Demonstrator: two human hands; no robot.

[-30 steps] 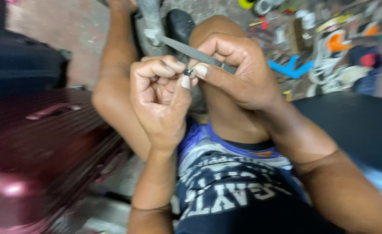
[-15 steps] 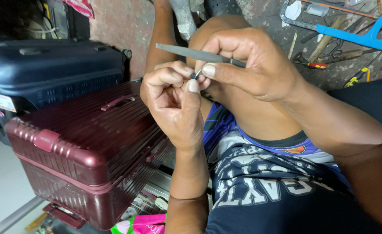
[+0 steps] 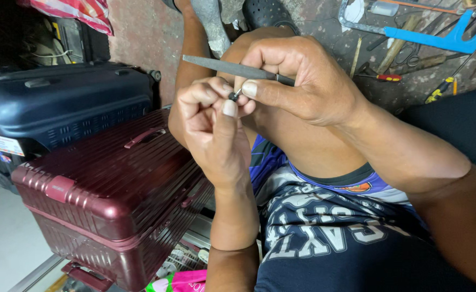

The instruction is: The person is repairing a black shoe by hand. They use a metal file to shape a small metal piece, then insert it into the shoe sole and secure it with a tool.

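Fingertips of our left hand (image 3: 212, 121) pinch a tiny dark part (image 3: 232, 96) above our knee; our right hand (image 3: 297, 81) grips a grey metal file (image 3: 228, 67) touching it, beside a maroon suitcase (image 3: 114, 186).

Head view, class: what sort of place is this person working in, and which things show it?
Probably a small repair workshop, perhaps for luggage. Hand tools, a screwdriver among them, lie on the rough floor; a maroon suitcase and a navy suitcase stand close by; the right hand holds a metal file.

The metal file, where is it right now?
In the head view, upper centre: the metal file lies across the right hand, its tip pointing left above the left hand, with the maroon suitcase lower left.
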